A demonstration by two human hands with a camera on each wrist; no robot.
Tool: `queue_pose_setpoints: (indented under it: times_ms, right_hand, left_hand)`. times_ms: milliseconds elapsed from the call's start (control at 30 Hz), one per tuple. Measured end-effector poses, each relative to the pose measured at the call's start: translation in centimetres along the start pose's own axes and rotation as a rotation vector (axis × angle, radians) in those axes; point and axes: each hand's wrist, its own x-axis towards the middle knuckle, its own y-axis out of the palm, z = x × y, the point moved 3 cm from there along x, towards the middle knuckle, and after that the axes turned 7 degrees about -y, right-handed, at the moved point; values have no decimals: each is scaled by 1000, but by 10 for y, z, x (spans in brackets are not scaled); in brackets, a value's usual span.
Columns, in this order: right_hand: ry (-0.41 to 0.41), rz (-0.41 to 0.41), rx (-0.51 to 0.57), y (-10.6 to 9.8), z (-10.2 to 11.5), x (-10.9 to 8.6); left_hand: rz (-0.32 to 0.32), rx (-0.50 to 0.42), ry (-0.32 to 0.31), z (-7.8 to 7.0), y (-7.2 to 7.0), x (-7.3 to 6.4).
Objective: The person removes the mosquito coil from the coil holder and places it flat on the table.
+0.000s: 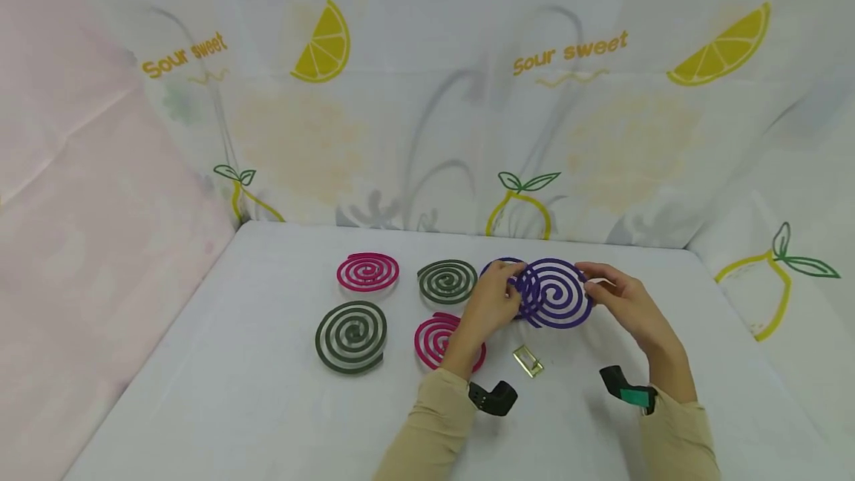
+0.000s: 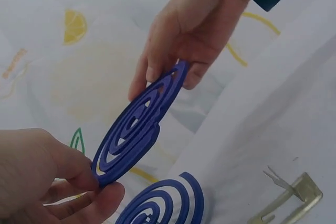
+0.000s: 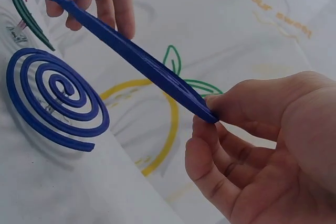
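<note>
Both hands hold one blue-purple mosquito coil (image 1: 553, 294) up above the table. My left hand (image 1: 493, 299) pinches its left edge between thumb and fingers. At the opposite edge, my right hand (image 3: 257, 145) pinches it with thumb and fingertips. The coil is tilted, seen nearly edge-on in the right wrist view. Below it, a second blue coil (image 3: 68, 93) sits raised off the table on a small metal stand; in the head view the left hand and the held coil partly cover it. A loose brass-coloured metal stand (image 1: 528, 361) lies nearer to me, between the forearms.
To the left are two pink coils, one at the back (image 1: 367, 271) and one in front (image 1: 437, 341), partly behind my left forearm. Two dark green coils lie among them, front left (image 1: 355, 332) and back (image 1: 446, 282). A lemon-printed cloth (image 1: 414, 132) rises behind the white table (image 1: 220, 392).
</note>
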Motion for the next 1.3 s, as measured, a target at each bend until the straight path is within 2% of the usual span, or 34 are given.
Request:
queue_pose_setpoints:
  times_ms: [133,267,400,600,767,867,1000,1133,1300]
  right_hand:
    - [22,-29,-22,-4,-1,5]
    - [71,-39,-67,-3,-4,3]
    - [85,-50,-106,-3,-7,-1]
    - [32,-86,-172,-8,-3,-2]
    - [50,-98,-213,-16,-7,-4]
    - [77,-104,-236,-20,-10,-10]
    - [76,-120,-259,-23,-11,-8]
    - [81,-106,-264,-24,-11,-3]
    - [130,-90,-280,-30,-17,-11]
  left_hand:
    - [-30,-23,-18,-1,2,8]
    - [-36,-54,-27,2,6,8]
    - [-28,-135,-41,6,10,4]
    - [-58,-257,-16,2,13,4]
    - [-62,-368,-57,-2,22,5]
    - [-52,-395,-80,-4,30,4]
    - [-57,-453,-97,-7,32,4]
    - [-86,-452,-94,-6,31,5]
    - [-7,-435,-104,-7,42,4]
